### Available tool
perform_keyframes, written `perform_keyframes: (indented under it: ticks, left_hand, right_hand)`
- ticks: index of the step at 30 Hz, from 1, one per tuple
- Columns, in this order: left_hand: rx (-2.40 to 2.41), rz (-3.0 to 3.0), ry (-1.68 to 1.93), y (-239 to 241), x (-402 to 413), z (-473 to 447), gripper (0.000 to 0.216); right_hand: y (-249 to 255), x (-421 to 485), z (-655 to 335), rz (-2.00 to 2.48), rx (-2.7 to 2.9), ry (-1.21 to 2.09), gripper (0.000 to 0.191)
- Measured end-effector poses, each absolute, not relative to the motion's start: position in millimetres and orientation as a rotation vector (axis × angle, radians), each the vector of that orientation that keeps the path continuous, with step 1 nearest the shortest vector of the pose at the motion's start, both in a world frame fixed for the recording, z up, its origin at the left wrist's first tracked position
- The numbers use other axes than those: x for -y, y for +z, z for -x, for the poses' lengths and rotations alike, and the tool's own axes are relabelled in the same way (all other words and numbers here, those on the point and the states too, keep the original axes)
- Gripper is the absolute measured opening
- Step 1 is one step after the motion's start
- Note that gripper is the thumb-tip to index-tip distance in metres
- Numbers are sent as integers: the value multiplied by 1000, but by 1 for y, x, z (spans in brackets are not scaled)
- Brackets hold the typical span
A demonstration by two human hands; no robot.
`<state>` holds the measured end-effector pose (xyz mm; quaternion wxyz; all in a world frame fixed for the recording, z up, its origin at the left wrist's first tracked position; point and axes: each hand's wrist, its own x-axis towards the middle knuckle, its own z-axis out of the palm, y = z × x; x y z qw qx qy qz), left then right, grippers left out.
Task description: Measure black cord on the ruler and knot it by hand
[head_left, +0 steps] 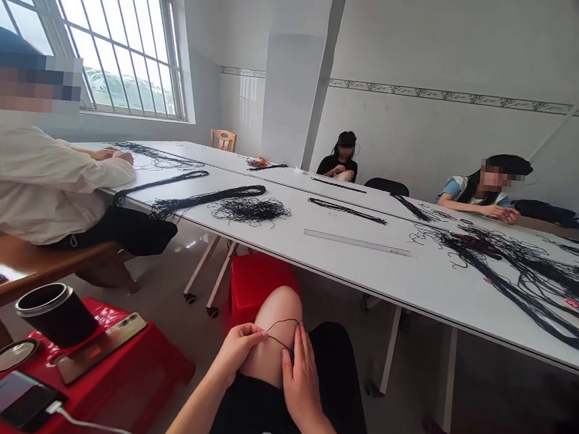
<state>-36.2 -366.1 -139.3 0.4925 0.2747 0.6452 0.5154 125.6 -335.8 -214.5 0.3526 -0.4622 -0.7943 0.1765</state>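
A thin black cord (279, 342) forms a loop over my bare knee (279, 310). My left hand (239, 350) is closed, pinching the cord between thumb and fingertips at the knee's left side. On the right side of the knee, my right hand (302, 375) lies with its fingers stretched out flat and its thumb apart. Both strands of the loop reach it, one at the fingertips and one near the thumb. How the cord passes beneath those fingers is hidden.
A long white table (267, 242) in front carries bundles of black cord (211, 197), a loose tangle (250, 209) and a clear ruler (357, 242). Three people sit around it. At left, a red stool (157, 367) holds a dark cup (56, 315) and phones (19, 400). Another red stool (249, 284) stands ahead.
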Motion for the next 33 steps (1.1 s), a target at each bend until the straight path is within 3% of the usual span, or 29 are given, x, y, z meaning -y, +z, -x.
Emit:
perform_keyframes:
  ticks: [15,24,33]
  left_hand:
    - [-1541,-642,1241,-146,362,34,29]
    - [-1507,-637,1283,-161,360,32,32]
    - [-1501,-653,1208,-157,352,40,25]
  right_hand:
    - [-207,265,-119,1250,2012,457,58]
    - [-205,340,-94,1061,2196,182,69]
    - [-206,326,-95,1148,2292,97,71]
